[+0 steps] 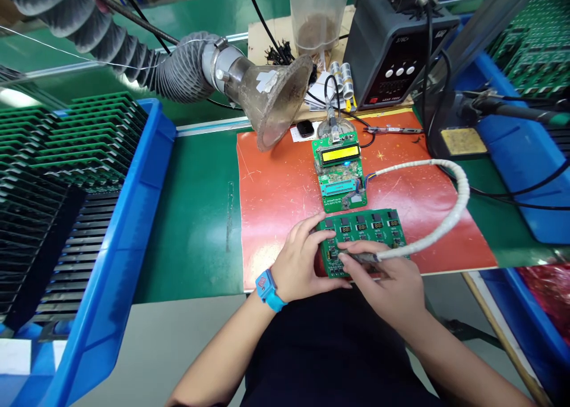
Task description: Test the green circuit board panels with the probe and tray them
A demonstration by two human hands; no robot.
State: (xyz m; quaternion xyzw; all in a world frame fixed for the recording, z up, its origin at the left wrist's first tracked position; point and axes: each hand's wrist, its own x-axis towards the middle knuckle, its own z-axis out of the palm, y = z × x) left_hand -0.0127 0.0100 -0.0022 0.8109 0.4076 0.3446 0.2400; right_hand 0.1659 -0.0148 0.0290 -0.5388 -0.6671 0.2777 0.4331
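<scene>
A green circuit board (385, 234) with a row of small digit displays lies on the orange mat near its front edge. My left hand (300, 261), with a blue watch on the wrist, grips the board's left edge, thumb at the front and fingers over the top. My right hand (387, 279) pinches a dark probe (363, 256) whose tip end is over the board's left part; the exact contact point is hidden by the fingers. From the probe a white wrapped cable (461, 196) loops to a programmer board (341, 184) with a lit yellow screen, just behind.
A fume hose with a funnel (285, 101) hangs behind the mat (276, 217). At the left, a blue bin (146, 157) holds many boards. A grey soldering station (396, 56) stands at the back. Another blue bin (525, 175) and a sponge holder (463, 141) are at right.
</scene>
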